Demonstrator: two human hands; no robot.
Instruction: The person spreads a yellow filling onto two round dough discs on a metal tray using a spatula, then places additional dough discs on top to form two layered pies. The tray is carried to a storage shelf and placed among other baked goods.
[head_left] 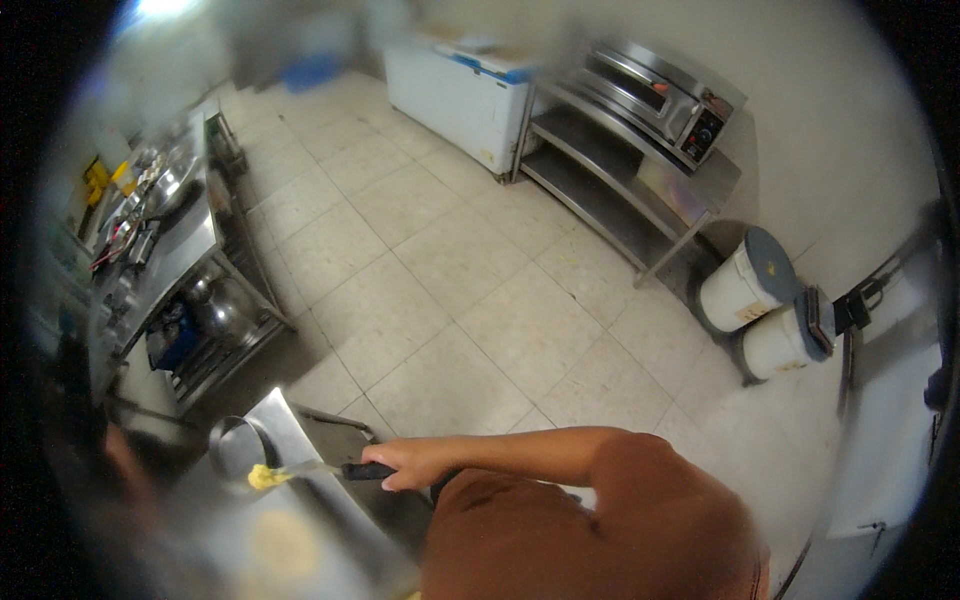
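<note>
My right hand is closed around the black handle of a spatula. Its blade points left over a steel worktable, and a soft yellow lump clings to its far end. Just behind that lump lies a round metal pan or bowl, partly hidden. On the nearer part of the worktable is a pale yellow round patch, too blurred to name. My left hand does not show in the picture.
At left a steel table carries metal bowls and utensils, with a large pot below. Across the tiled floor stand a white chest freezer, a steel oven on a shelved stand and two lidded white buckets.
</note>
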